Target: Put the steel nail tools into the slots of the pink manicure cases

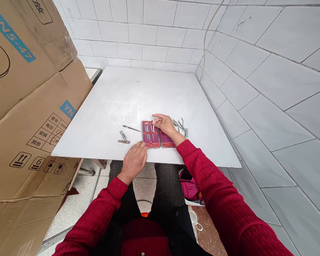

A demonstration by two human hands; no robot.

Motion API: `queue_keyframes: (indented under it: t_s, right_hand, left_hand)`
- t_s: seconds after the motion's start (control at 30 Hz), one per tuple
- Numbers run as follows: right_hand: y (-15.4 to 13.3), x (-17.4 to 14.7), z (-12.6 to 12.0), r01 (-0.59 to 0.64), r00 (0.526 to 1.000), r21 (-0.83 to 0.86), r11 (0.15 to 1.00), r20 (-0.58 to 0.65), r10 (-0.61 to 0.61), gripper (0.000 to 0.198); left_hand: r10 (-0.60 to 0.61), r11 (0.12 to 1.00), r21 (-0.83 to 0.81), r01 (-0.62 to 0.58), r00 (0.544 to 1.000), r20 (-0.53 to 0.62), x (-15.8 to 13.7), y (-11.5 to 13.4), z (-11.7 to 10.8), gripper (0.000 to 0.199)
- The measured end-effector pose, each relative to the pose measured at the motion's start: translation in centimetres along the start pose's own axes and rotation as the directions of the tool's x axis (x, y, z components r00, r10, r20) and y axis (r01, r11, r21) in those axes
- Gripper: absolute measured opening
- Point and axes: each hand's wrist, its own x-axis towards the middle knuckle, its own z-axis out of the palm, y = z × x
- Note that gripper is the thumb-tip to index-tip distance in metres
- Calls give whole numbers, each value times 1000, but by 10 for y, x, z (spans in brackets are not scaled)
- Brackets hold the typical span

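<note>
A manicure case [150,145] lies unfolded on the white table, purple-red inside, with several slim metal tools [148,132] in its left half. Above the case, my right hand [164,124] pinches a slim metal manicure tool [153,125] whose exact kind is too small to make out. My left hand [134,158] rests palm down at the table's front edge, its fingers stretched out and their tips touching the case's lower left corner. The right half of the case is partly covered by my right wrist.
Left of the case lie a pointed metal tool [132,128] and two nail clippers [123,134] [123,141]. Metal nippers [181,126] lie to its right. A large cardboard box [29,106] stands left of the table [170,89]; tiled walls [154,35] bound the back and right.
</note>
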Motion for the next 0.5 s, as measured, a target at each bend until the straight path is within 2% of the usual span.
queue_keyframes:
  t_s: [0.3,0.5]
  right_hand:
    - [-5,-4,1,-48,998,-151,987,-50,41,33]
    - [-7,-7,5,20,997,-209,978,-72,-35,32]
  left_hand:
    - [-13,1000,-17,13,1000,28,0,0,0,31]
    - [-32,998,-49,34,998,49,-2,-1,0,34]
